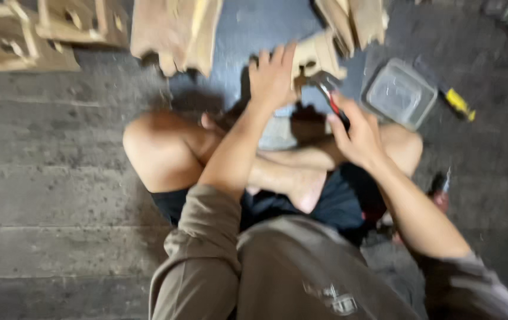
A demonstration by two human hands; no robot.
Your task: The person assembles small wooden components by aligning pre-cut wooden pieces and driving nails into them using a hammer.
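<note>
I sit cross-legged on a grey floor. My left hand (273, 74) reaches forward and grips a small pale wooden piece (316, 54) in front of my legs. My right hand (357, 135) is closed on the red-and-black handle of a hammer (328, 89), whose metal head sits right beside the wooden piece. The picture is blurred, so I cannot tell whether the head touches the wood.
Several carved wooden pieces (174, 32) lie along the far edge, with more of these wooden pieces (26, 35) at the far left. A clear plastic box (401, 92) and a yellow-handled tool (458, 104) lie at the right. Another tool (440, 189) rests by my right knee.
</note>
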